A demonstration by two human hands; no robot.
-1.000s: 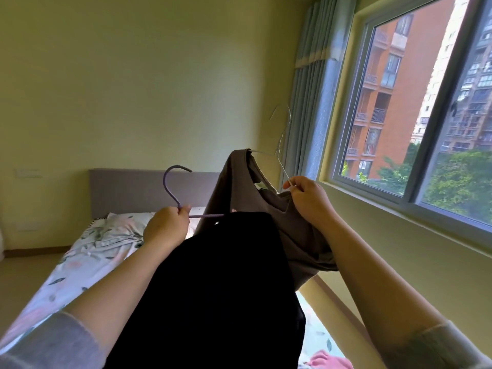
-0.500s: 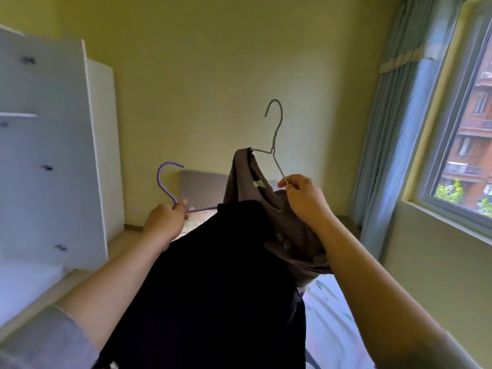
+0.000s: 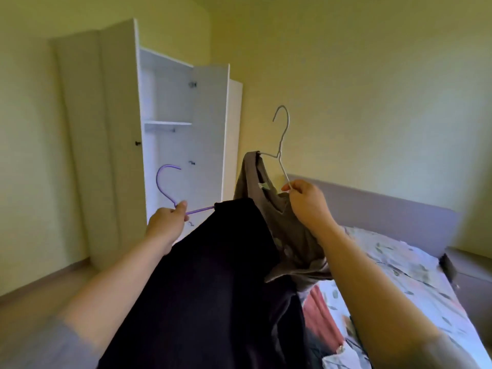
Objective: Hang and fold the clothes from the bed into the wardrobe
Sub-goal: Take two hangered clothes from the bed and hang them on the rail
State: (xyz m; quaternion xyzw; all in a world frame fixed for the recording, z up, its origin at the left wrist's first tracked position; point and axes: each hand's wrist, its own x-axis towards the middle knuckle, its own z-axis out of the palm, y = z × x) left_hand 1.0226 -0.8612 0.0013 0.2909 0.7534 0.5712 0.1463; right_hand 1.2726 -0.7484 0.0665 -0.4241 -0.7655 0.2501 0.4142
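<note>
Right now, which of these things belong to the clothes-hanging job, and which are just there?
Part of the job: purple hanger carrying black garment, gripped by left hand; wire hanger carrying grey top, pinched by right hand; open wardrobe; pink garment on bed.
Just there: headboard; floor.

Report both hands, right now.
Left hand: closed, gripping the purple hanger that carries the black garment.
Right hand: closed, pinching the white wire hanger that carries the grey top.
</note>
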